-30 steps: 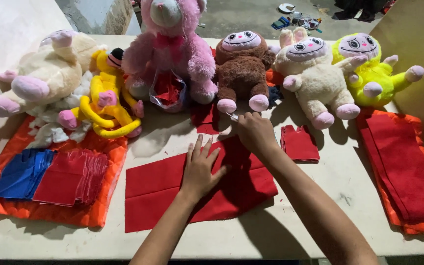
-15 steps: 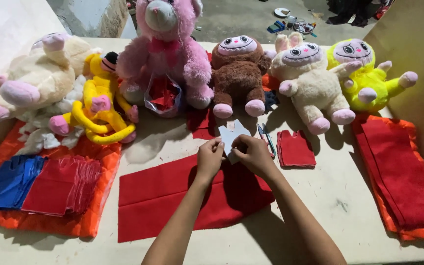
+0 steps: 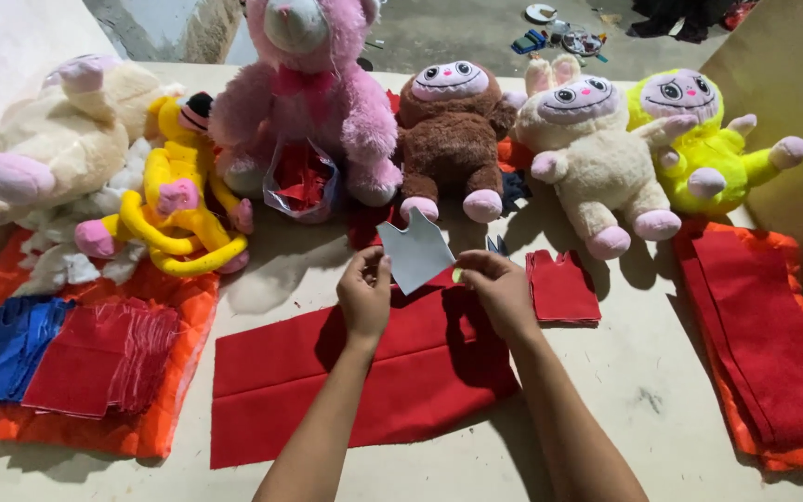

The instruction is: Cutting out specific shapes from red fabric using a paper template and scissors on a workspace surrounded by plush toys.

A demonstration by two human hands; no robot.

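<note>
Both my hands hold a small pale grey paper template (image 3: 415,253), shaped like a tiny vest, above a sheet of red felt (image 3: 364,372) lying on the table. My left hand (image 3: 364,296) pinches its left edge. My right hand (image 3: 499,288) grips its lower right corner. A stack of cut red felt vest pieces (image 3: 561,286) lies just right of my right hand. Scissor tips (image 3: 497,245) poke out behind that hand.
A row of plush toys lines the back: cream toy (image 3: 58,139), yellow monkey (image 3: 178,204), pink bear (image 3: 313,93), brown doll (image 3: 453,130), cream doll (image 3: 597,158), yellow-green doll (image 3: 699,139). Red and blue felt stacks (image 3: 95,358) sit left; folded red felt (image 3: 773,344) right.
My left hand lifted off the red felt and joined my right hand, which picked up the pale template. Both now hold it above the felt.
</note>
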